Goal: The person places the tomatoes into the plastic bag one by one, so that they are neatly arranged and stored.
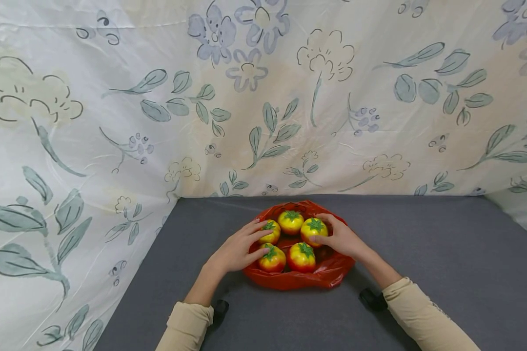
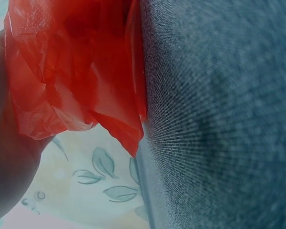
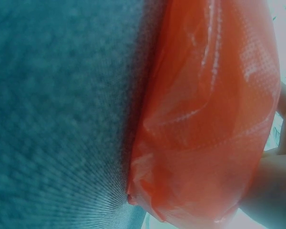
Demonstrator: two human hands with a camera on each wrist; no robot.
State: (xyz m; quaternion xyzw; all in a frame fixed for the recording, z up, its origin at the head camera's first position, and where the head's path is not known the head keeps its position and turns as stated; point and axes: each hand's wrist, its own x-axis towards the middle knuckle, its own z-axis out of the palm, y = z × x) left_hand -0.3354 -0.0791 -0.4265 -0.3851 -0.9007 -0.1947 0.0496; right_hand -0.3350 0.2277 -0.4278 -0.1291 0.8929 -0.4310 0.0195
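A red plastic bag (image 1: 285, 280) lies spread open on the table, with its rim folded down. Inside it sit several yellow-and-red tomatoes with green star-shaped tops, among them a back tomato (image 1: 291, 223) and a front tomato (image 1: 301, 257). My left hand (image 1: 239, 246) reaches over the bag's left side, its extended fingers on the left tomato (image 1: 270, 233) and the thumb at the front-left tomato (image 1: 272, 259). With thumb and fingers, my right hand (image 1: 343, 238) grips the right tomato (image 1: 313, 230). Both wrist views show mostly the outer wall of the bag (image 2: 76, 71); the fingertips are hidden there.
A dark grey cloth-covered table (image 1: 421, 243) lies under the bag. Floral fabric (image 1: 263, 122) hangs behind and along the left side. Black wrist devices (image 1: 372, 299) hang below both forearms, close to the tabletop.
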